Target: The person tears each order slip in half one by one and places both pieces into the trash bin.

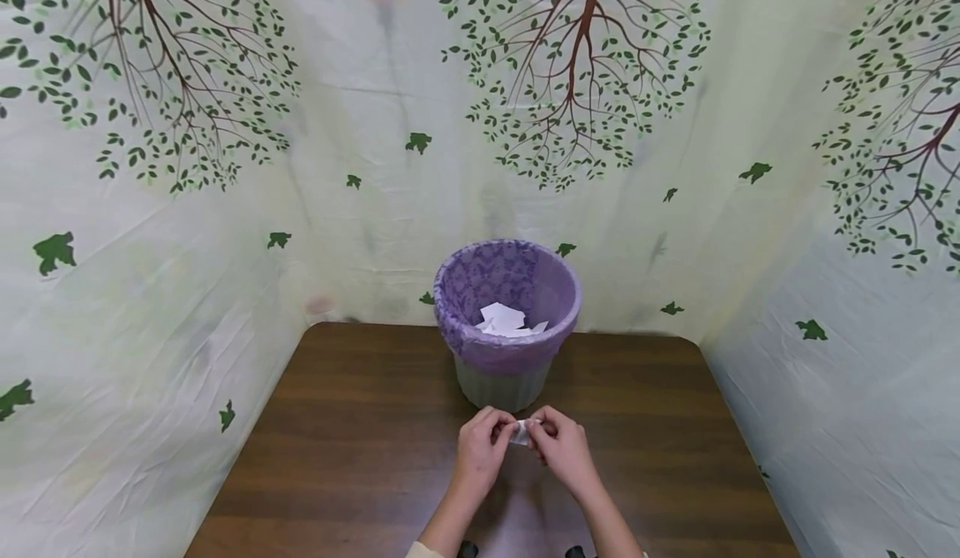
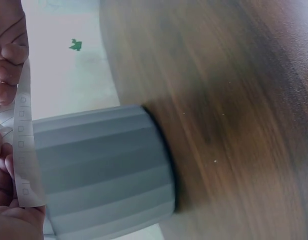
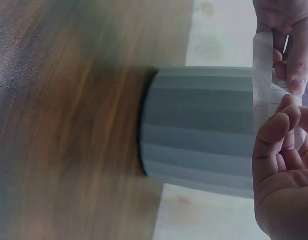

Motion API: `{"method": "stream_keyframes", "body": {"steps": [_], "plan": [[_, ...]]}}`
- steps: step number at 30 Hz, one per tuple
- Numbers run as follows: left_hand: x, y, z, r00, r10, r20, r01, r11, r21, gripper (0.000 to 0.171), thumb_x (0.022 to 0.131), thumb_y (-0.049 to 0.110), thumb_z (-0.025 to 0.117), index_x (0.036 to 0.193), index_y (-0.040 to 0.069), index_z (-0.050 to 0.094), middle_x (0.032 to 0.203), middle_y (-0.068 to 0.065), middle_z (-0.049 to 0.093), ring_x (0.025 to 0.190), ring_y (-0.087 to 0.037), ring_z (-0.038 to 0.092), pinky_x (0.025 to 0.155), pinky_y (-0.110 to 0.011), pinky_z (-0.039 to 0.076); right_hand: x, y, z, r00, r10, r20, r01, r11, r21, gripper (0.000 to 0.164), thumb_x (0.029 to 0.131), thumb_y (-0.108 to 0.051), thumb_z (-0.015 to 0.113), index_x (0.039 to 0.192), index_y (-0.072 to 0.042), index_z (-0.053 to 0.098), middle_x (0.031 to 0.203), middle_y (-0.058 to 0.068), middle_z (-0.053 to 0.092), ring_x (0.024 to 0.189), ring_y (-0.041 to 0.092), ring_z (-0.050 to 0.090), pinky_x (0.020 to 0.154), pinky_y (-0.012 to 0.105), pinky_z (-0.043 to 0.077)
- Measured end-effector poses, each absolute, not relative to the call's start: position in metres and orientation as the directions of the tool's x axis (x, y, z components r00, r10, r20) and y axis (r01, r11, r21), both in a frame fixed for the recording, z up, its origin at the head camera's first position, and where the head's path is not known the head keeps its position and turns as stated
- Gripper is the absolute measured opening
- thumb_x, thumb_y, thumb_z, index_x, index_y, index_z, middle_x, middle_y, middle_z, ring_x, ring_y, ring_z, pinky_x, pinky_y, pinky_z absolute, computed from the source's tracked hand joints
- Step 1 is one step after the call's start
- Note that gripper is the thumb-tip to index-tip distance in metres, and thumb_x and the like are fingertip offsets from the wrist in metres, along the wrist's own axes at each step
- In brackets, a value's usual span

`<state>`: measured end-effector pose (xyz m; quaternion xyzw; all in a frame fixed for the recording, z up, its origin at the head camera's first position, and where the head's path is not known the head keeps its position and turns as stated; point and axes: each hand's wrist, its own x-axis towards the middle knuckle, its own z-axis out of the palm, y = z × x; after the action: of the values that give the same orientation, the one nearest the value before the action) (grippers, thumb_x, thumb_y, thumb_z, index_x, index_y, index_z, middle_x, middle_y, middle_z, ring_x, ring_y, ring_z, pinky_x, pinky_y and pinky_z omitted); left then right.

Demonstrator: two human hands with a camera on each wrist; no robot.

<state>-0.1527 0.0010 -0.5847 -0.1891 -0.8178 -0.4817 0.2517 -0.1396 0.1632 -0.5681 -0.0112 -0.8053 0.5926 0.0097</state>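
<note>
A small piece of white printed paper (image 1: 520,434) stretches between my two hands, just in front of the bin. My left hand (image 1: 482,443) pinches its left end and my right hand (image 1: 558,445) pinches its right end. In the left wrist view the paper (image 2: 25,145) is a narrow strip with a row of small printed squares. The right wrist view shows the strip (image 3: 262,85) running between the fingers of both hands. Behind them stands a grey ribbed bin (image 1: 502,385) lined with a purple patterned bag (image 1: 510,354). Several white paper scraps (image 1: 502,319) lie inside it.
The bin stands near the back edge of a dark brown wooden table (image 1: 360,425). Pale cloth (image 1: 360,233) printed with trees and leaves hangs behind the table and on both sides.
</note>
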Motion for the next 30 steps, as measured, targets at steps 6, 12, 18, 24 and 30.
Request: {"method": "stream_keyframes", "body": {"steps": [6,12,18,24,30], "plan": [[-0.150,-0.002,-0.573,-0.792,0.073,0.607,0.570,0.446,0.690,0.013,0.087,0.003,0.083,0.085,0.011,0.073,0.078,0.002,0.066,0.068,0.001,0.054,0.057,-0.021,0.051,-0.137,0.162,-0.554,-1.000,0.014,0.016,-0.012,0.275,-0.961,0.014,0.102,-0.015,0.070,0.091,-0.006,0.067,0.069,0.010,0.068,0.053,0.008,0.054,0.049,0.021,0.047],[-0.148,-0.005,-0.559,-0.757,0.076,0.649,0.610,0.438,0.660,0.013,0.087,0.002,0.083,0.085,0.011,0.073,0.080,0.003,0.067,0.070,-0.004,0.057,0.062,-0.012,0.047,-0.135,0.160,-0.541,-1.000,0.020,0.015,-0.010,0.239,-0.971,0.013,0.101,-0.013,0.070,0.090,-0.007,0.067,0.069,0.009,0.068,0.054,0.009,0.055,0.050,0.023,0.048],[-0.147,-0.006,-0.554,-0.744,0.081,0.663,0.621,0.451,0.642,0.012,0.088,0.003,0.083,0.086,0.010,0.073,0.081,0.002,0.068,0.073,-0.006,0.060,0.062,-0.023,0.055,-0.134,0.158,-0.534,-1.000,0.022,0.014,-0.009,0.207,-0.978,0.012,0.101,-0.012,0.071,0.090,-0.007,0.069,0.070,0.010,0.068,0.055,0.010,0.055,0.051,0.023,0.049],[-0.146,-0.007,-0.552,-0.733,0.079,0.676,0.632,0.446,0.634,0.011,0.089,0.004,0.082,0.087,0.010,0.073,0.083,0.002,0.067,0.075,-0.006,0.061,0.063,-0.026,0.056,-0.133,0.157,-0.532,-1.000,0.015,-0.007,0.009,0.149,-0.989,0.012,0.101,-0.013,0.071,0.093,-0.004,0.068,0.072,0.012,0.067,0.055,0.011,0.055,0.051,0.024,0.049],[-0.143,-0.009,-0.548,-0.737,0.078,0.672,0.633,0.431,0.644,0.013,0.087,0.000,0.083,0.088,0.009,0.073,0.085,0.001,0.069,0.075,-0.006,0.063,0.065,-0.023,0.057,-0.134,0.157,-0.528,-0.998,0.028,-0.048,0.051,0.085,-0.995,0.013,0.101,-0.011,0.069,0.094,-0.001,0.067,0.071,0.011,0.063,0.055,0.013,0.054,0.051,0.024,0.049]]}}
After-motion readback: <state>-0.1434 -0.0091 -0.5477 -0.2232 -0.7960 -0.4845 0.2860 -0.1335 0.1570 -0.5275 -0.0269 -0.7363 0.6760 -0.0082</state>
